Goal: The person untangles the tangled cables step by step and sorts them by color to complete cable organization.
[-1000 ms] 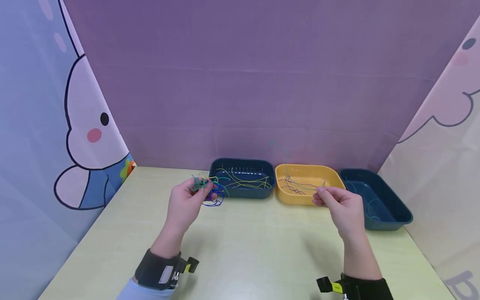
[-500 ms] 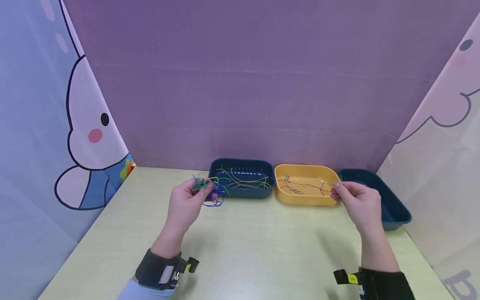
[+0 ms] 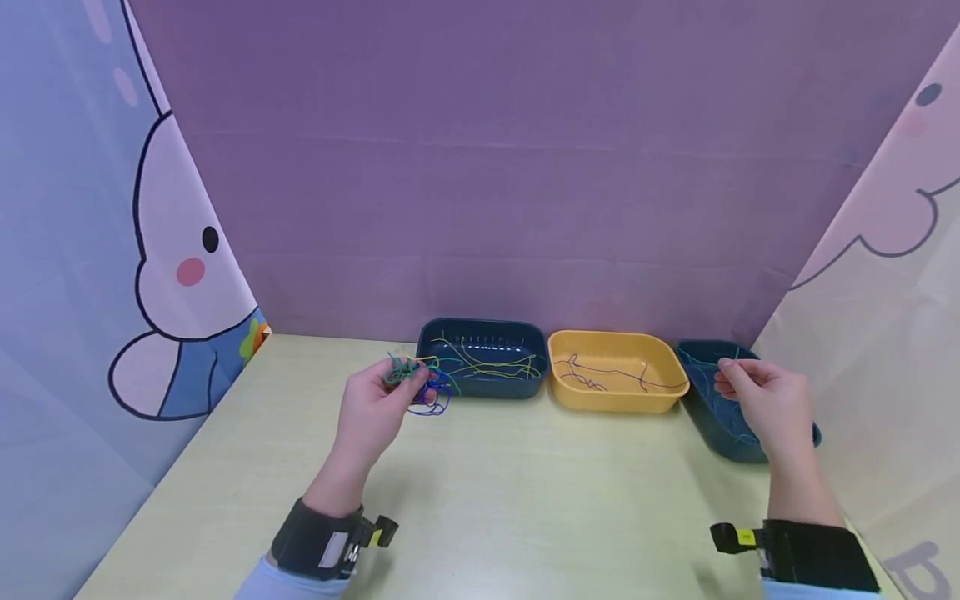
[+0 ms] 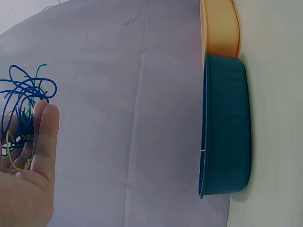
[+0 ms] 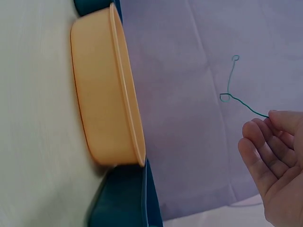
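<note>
Your left hand (image 3: 375,404) pinches a tangle of coloured wires (image 3: 402,370), a dark tray (image 3: 483,387) to its right; your right hand (image 3: 768,400) pinches a green wire (image 5: 246,106), a second tray (image 3: 735,448) below it.

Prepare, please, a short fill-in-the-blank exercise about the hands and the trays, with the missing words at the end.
The left hand holds a tangle of green, yellow and ____ strands. The right hand pinches a thin strand whose colour is ____. The yellow tray stands ____ the left dark tray and the right dark tray.
Missing words: blue; green; between.
</note>
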`<act>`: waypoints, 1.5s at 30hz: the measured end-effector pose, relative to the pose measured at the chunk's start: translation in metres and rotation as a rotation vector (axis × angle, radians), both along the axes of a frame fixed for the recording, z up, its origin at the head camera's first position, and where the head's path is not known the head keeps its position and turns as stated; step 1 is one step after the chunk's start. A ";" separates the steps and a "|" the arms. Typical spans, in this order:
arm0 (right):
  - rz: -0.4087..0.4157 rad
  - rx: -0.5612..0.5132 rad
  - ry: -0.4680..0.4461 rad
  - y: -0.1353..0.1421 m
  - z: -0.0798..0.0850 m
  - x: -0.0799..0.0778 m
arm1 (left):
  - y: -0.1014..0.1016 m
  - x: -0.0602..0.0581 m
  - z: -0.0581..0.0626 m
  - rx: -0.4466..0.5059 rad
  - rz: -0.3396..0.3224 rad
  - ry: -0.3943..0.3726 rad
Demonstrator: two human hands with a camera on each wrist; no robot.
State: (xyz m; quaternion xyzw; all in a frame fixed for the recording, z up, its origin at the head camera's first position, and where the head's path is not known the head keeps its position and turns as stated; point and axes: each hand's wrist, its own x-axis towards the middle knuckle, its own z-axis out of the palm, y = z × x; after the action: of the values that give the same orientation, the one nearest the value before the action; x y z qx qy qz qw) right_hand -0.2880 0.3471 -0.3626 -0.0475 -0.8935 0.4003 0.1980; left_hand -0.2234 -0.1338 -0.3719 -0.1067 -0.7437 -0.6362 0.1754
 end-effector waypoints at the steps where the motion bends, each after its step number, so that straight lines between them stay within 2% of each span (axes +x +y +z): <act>1: -0.004 0.004 -0.008 0.006 0.000 -0.001 | 0.001 0.002 0.002 -0.005 0.002 -0.002; 5: -0.024 0.009 -0.041 0.027 -0.003 -0.003 | 0.003 0.008 0.009 -0.014 0.003 -0.011; 12: -0.042 -0.018 -0.095 0.057 -0.016 -0.011 | 0.004 0.008 0.010 0.003 -0.004 -0.018; 17: -0.094 -0.007 -0.142 0.068 -0.024 -0.015 | 0.004 0.008 0.009 0.013 -0.018 -0.015; 24: -0.135 0.046 -0.180 0.077 -0.033 -0.019 | -0.001 -0.008 -0.010 0.032 -0.023 -0.025; 26: -0.129 0.072 -0.187 0.078 -0.036 -0.018 | -0.001 -0.009 -0.012 0.027 -0.019 -0.020; 33: -0.085 0.142 -0.243 0.079 -0.048 -0.018 | 0.000 -0.010 -0.014 0.024 -0.014 0.006; 39: -0.089 0.111 -0.298 0.080 -0.055 -0.025 | 0.000 -0.009 -0.013 0.031 -0.011 -0.006; 45: -0.084 0.103 -0.285 0.079 -0.054 -0.027 | 0.000 -0.010 -0.013 0.031 -0.003 -0.004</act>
State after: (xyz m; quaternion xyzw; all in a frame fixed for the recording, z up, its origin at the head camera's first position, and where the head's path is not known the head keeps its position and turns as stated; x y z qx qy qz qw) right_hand -0.3153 0.4261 -0.4170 -0.1309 -0.9291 0.3346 0.0879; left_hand -0.2330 -0.1341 -0.3845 -0.1038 -0.7340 -0.6481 0.1743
